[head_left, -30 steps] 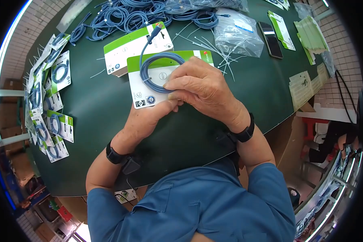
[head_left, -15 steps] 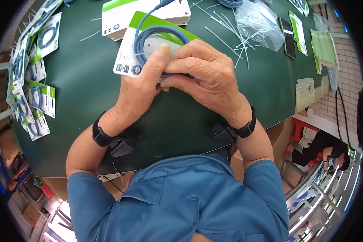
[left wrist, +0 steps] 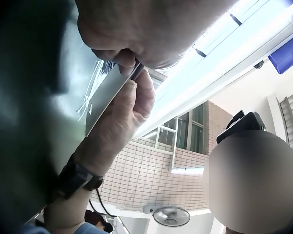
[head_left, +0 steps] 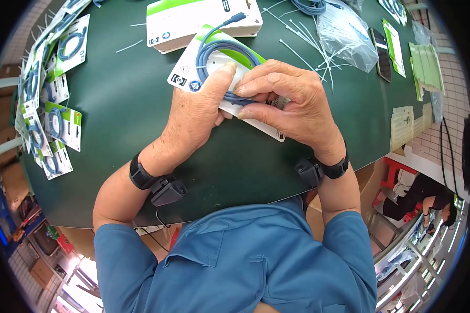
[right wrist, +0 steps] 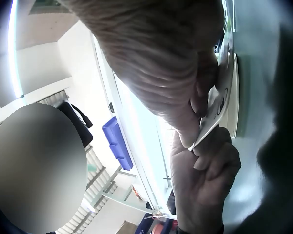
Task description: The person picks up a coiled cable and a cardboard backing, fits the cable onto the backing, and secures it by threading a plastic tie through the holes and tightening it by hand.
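Note:
A coiled blue cable (head_left: 214,49) lies against a white and green card (head_left: 183,70), its plug pointing up and right in the head view. The left hand (head_left: 193,109) grips the card and coil from the lower left, thumb on top and fingers underneath. On the coil's lower right, the right hand (head_left: 292,101) pinches the cable between thumb and fingertips. In the left wrist view the card (left wrist: 102,95) appears nearly edge-on, with the right hand (left wrist: 119,117) at it. The right wrist view shows the left hand (right wrist: 205,170) behind the card (right wrist: 217,109).
A stack of cards (head_left: 203,23) stands just beyond the hands. White cable ties (head_left: 303,41), a plastic bag (head_left: 344,34) and a phone (head_left: 382,57) lie to the right. Carded cables (head_left: 62,125) pile up along the left edge. Green papers (head_left: 425,65) lie far right.
The card was first more upright; it has tilted, with its lower right corner now showing below the right hand. The left thumb has moved onto the coil's front.

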A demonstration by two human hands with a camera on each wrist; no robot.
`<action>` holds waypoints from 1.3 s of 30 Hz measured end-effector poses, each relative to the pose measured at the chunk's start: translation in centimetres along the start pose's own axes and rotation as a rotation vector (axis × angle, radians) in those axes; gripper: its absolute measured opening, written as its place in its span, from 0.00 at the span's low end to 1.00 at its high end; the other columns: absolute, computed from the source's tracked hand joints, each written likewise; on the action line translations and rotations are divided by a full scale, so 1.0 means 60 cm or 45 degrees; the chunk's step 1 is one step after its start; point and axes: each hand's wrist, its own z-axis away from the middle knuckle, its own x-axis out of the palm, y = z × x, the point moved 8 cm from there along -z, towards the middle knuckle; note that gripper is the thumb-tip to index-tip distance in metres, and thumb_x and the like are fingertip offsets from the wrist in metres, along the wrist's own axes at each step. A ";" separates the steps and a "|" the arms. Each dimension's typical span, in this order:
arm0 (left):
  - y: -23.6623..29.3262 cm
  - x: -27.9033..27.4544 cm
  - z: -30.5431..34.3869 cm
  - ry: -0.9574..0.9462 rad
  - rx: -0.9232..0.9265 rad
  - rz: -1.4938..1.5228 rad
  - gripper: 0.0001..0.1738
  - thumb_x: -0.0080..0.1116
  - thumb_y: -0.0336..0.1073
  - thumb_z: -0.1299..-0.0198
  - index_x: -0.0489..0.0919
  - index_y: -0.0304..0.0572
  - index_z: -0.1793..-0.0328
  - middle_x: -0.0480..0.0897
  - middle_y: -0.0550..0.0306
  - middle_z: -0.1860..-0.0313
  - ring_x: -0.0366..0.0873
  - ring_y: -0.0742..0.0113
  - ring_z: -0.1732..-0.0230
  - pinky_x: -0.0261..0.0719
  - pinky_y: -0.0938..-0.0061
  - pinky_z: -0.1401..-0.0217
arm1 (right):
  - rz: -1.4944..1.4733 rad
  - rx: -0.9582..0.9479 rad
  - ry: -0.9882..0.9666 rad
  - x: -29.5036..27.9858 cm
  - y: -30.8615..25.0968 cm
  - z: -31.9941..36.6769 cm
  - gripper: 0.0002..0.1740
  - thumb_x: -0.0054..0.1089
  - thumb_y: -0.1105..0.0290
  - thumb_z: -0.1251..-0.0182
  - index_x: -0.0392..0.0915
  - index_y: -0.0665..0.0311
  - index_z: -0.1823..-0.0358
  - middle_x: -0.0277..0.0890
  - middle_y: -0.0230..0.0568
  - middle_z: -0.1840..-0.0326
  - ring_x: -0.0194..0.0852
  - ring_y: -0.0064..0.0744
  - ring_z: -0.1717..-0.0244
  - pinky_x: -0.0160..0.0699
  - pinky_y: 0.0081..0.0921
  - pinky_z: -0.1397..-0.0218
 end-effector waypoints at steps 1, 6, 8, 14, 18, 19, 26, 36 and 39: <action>0.001 0.001 0.000 -0.003 0.001 0.000 0.18 0.62 0.40 0.26 0.76 0.38 0.37 0.83 0.61 0.61 0.77 0.80 0.74 0.69 0.84 0.81 | -0.005 0.032 -0.019 -0.001 0.002 0.000 0.18 0.84 0.78 0.47 0.91 0.63 0.53 0.89 0.37 0.55 0.86 0.24 0.62 0.86 0.21 0.61; -0.002 0.006 0.001 -0.032 -0.059 -0.016 0.20 0.64 0.44 0.27 0.77 0.39 0.39 0.82 0.61 0.65 0.76 0.80 0.78 0.67 0.84 0.84 | -0.029 0.107 -0.059 0.001 0.007 -0.001 0.16 0.82 0.80 0.46 0.91 0.63 0.55 0.89 0.36 0.56 0.84 0.22 0.64 0.82 0.19 0.65; -0.007 0.006 0.000 -0.046 -0.070 -0.017 0.21 0.65 0.45 0.27 0.77 0.39 0.38 0.82 0.61 0.65 0.76 0.80 0.78 0.67 0.84 0.84 | -0.035 0.116 -0.057 0.000 0.008 0.000 0.16 0.81 0.81 0.46 0.91 0.63 0.55 0.88 0.36 0.56 0.83 0.22 0.65 0.81 0.19 0.65; -0.008 0.006 0.000 -0.047 -0.070 -0.030 0.21 0.64 0.45 0.27 0.77 0.39 0.38 0.83 0.60 0.64 0.77 0.80 0.78 0.67 0.85 0.85 | -0.016 0.113 -0.078 0.001 0.006 0.000 0.14 0.79 0.82 0.47 0.89 0.63 0.58 0.88 0.36 0.57 0.83 0.22 0.65 0.80 0.19 0.65; -0.008 0.001 -0.001 -0.008 -0.066 -0.117 0.20 0.63 0.43 0.27 0.77 0.38 0.38 0.83 0.59 0.63 0.78 0.79 0.78 0.70 0.84 0.84 | 0.007 0.085 -0.062 0.003 0.006 0.001 0.15 0.80 0.81 0.48 0.89 0.62 0.58 0.88 0.36 0.57 0.84 0.24 0.64 0.80 0.20 0.65; -0.007 -0.002 0.000 0.017 -0.058 -0.175 0.19 0.62 0.41 0.28 0.76 0.37 0.38 0.84 0.58 0.62 0.79 0.78 0.77 0.71 0.83 0.84 | 0.019 0.072 -0.054 0.004 0.007 0.002 0.15 0.80 0.80 0.48 0.89 0.62 0.58 0.88 0.36 0.56 0.84 0.25 0.63 0.80 0.20 0.65; 0.014 -0.007 -0.005 0.096 0.157 -0.277 0.17 0.59 0.34 0.29 0.76 0.34 0.38 0.85 0.55 0.57 0.81 0.75 0.74 0.77 0.81 0.81 | 0.267 -0.305 0.115 0.006 -0.025 0.001 0.17 0.82 0.80 0.49 0.88 0.62 0.57 0.89 0.38 0.54 0.86 0.31 0.59 0.82 0.22 0.62; 0.033 -0.024 -0.010 0.212 0.178 -0.158 0.16 0.57 0.31 0.26 0.76 0.34 0.36 0.88 0.53 0.53 0.88 0.74 0.67 0.79 0.82 0.79 | 0.323 -0.103 0.422 -0.078 -0.005 0.012 0.14 0.81 0.79 0.45 0.87 0.63 0.58 0.88 0.41 0.54 0.84 0.32 0.63 0.80 0.29 0.62; 0.040 -0.025 -0.014 0.189 0.185 -0.140 0.16 0.58 0.32 0.25 0.76 0.34 0.36 0.88 0.53 0.53 0.89 0.73 0.66 0.78 0.82 0.80 | 0.579 0.187 0.557 -0.128 0.048 0.016 0.11 0.79 0.75 0.40 0.87 0.65 0.57 0.86 0.43 0.58 0.83 0.35 0.66 0.81 0.33 0.62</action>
